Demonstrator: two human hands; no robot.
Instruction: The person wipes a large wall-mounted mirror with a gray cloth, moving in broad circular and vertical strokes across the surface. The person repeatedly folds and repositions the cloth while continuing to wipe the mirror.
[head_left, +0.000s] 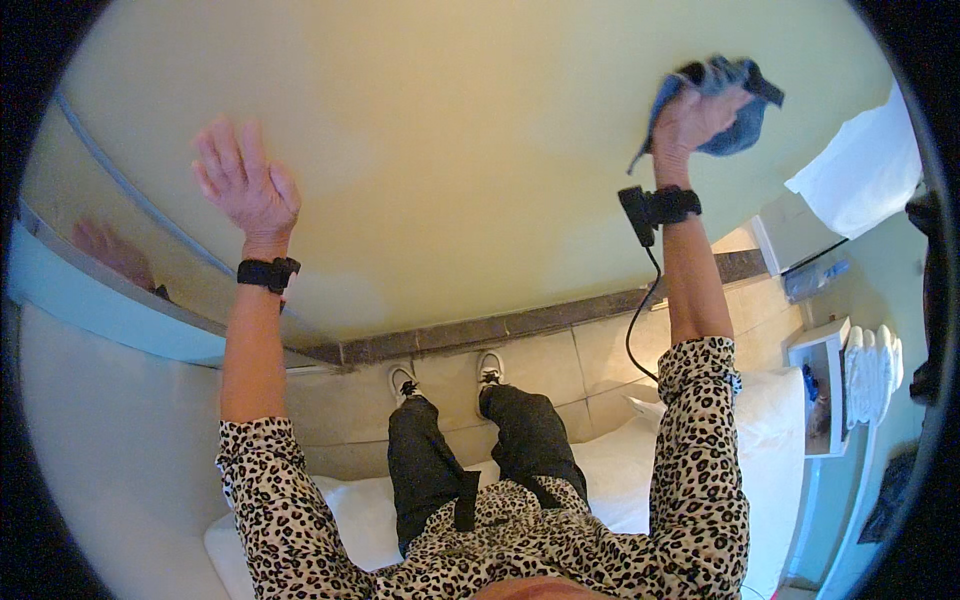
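Observation:
My right hand (697, 120) grips a dark blue cloth (739, 135) against the pale green wall (450, 165), at the upper right. The cloth is bunched under the fingers and slightly blurred. Over at the left, my left hand (244, 180) is raised in front of the same wall with its fingers spread and nothing in it. Whether its palm touches the wall, I cannot tell. Each wrist wears a black strap, and a cable runs from the device on the right one.
A glossy panel (127, 202) at the left reflects a hand. Dark skirting tiles (450, 330) edge the tiled floor (525, 367). Close behind my legs is a bed with white bedding (615, 480). At the right are a white sheet-like item (862, 172) and a small white cabinet (825, 390).

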